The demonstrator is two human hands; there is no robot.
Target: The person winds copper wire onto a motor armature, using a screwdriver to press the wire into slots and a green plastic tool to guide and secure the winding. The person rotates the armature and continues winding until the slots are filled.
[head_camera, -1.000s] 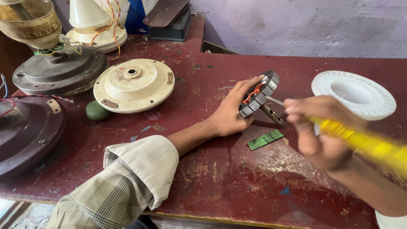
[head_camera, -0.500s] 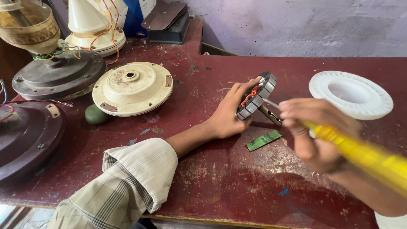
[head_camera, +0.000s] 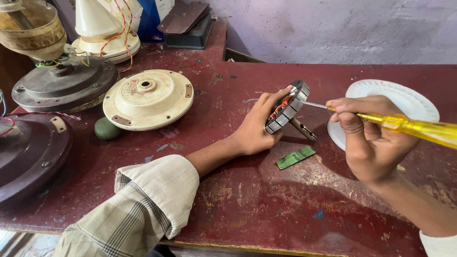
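From the head camera, the left hand (head_camera: 254, 131) rests on the red counter (head_camera: 266, 209), and its fingers (head_camera: 276, 97) close around the rim of a round fan stator (head_camera: 287, 106). The stator stands tilted on its edge near the middle of the counter, with copper windings showing inside its metal ring and a short shaft (head_camera: 304, 129) angling down to the counter surface. The right hand (head_camera: 369, 138) is wrapped tight around the yellow handle of a screwdriver (head_camera: 404, 124), whose thin metal tip touches the stator's upper edge. A small green strip (head_camera: 296, 157) lies flat just below the stator, between the two hands. A white ring-shaped plate (head_camera: 404, 97) lies behind the right hand. Well to the left sit a cream fan cover (head_camera: 147, 97), a green oval lump (head_camera: 107, 128) just beside it, and two dark fan housings (head_camera: 62, 85).
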